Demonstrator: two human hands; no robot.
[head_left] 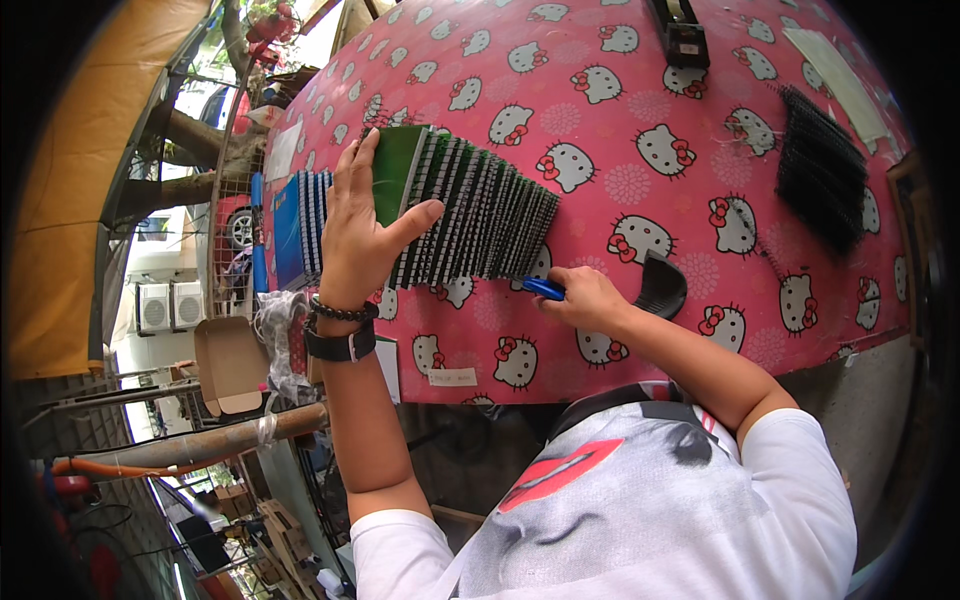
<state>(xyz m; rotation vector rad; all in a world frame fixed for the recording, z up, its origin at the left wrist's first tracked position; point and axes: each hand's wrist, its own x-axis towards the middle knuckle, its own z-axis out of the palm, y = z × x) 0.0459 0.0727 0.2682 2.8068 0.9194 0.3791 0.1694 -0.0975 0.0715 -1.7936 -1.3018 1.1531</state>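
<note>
Head view shows right grip (588,298) closed round a blue object (541,288), beside green notebooks (475,215) under the spread left grip (358,235).

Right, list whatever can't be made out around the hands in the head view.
In the head view:
- Full shape of the blue object: partly covered by the right hand.
- Part of the front green notebook: behind the left hand.
- Far end of the black device: cut off by the upper edge.
- Single wires in the black coils: too fine.
</note>
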